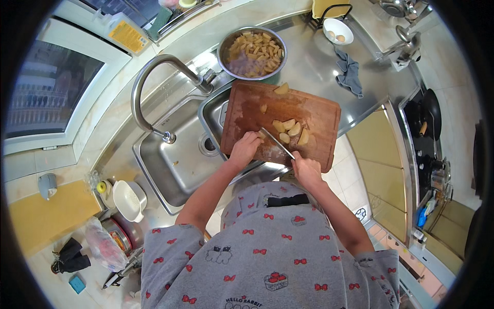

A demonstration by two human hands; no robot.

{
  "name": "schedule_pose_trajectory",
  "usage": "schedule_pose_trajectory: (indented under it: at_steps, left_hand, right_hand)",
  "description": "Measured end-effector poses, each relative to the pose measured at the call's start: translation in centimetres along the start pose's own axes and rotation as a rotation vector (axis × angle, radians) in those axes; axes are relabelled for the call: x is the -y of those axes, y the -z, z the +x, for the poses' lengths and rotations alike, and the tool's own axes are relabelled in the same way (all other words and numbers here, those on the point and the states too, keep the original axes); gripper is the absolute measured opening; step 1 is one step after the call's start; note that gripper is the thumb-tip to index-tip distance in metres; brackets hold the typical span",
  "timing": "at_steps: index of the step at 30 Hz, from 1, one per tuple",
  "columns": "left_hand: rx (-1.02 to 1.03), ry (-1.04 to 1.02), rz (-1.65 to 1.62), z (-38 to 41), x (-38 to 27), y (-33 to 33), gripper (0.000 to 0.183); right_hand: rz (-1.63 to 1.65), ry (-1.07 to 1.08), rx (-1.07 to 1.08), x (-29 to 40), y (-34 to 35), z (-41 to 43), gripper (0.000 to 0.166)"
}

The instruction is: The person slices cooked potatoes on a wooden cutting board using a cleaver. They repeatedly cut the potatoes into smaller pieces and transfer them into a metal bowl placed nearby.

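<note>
A wooden cutting board (252,110) lies over the right sink basin and the counter's front edge. My right hand (307,170) grips a kitchen knife (278,143) whose blade points up and left across the board. Close to the blade's tip, the bent fingers of my left hand (247,145) press on a small potato piece (262,134), mostly hidden by them. Several cut potato pieces (294,129) are grouped right of the knife. One more potato piece (282,89) rests at the board's far edge, and a small scrap (263,108) lies on its left half.
Beyond the board stands a metal bowl (221,58) of cut potato sticks in liquid. A faucet (141,89) arches over the left sink basin (162,166). At the back right are a white bowl (328,24) with eggs and a grey cloth (348,71). A white strainer (129,201) stands left.
</note>
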State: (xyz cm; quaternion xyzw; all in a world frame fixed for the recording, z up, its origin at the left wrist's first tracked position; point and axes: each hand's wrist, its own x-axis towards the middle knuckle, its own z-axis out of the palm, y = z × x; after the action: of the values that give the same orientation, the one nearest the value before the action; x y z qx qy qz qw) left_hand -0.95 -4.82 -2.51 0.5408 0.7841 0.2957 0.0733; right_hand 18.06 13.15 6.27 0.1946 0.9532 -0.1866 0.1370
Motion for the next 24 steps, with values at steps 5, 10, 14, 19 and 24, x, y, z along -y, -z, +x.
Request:
schedule_pose_trajectory:
  at_steps: [5,10,14,19,24]
  left_hand:
    - [-0.048,-0.025,-0.017,-0.4,0.4,-0.7,0.020]
    - [-0.004,-0.026,-0.024,-1.2,0.0,0.1,0.023]
    - [-0.006,-0.034,-0.008,-1.8,0.1,-0.2,0.023]
    - [0.002,-0.045,-0.002,-1.2,-0.4,0.5,0.023]
    - [0.045,-0.041,0.012,-1.1,-0.3,0.5,0.024]
  right_hand:
    - [-0.026,-0.021,0.065,-0.2,-2.1,1.4,0.021]
    - [0.036,-0.060,0.031,0.2,-2.6,1.2,0.022]
    - [0.025,-0.030,0.013,0.3,-1.5,1.1,0.021]
    - [-0.051,-0.002,0.033,0.8,0.0,0.3,0.020]
    - [-0.054,-0.028,0.026,0.4,-3.5,1.1,0.020]
